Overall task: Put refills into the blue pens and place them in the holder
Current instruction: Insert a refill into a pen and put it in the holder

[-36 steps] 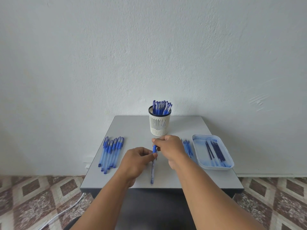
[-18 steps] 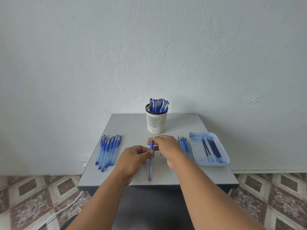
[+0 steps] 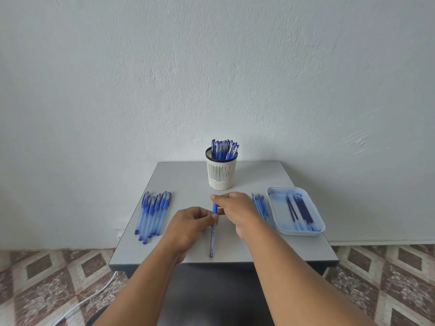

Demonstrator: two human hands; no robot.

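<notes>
Left hand (image 3: 188,222) pinches the blue pen (image 3: 213,234) mid-barrel over the table (image 3: 183,177), right hand (image 3: 235,208) grips its top end, looks like the cap or grip piece, hard to tell. Holder (image 3: 220,175) full of pens sits just behind, spare pens (image 3: 153,215) left, refills (image 3: 300,211) in the tray (image 3: 315,229) right

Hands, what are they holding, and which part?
One blue pen. The left hand pinches it just below its blue grip; the right hand pinches the top end. Its lower end points at the person.
</notes>
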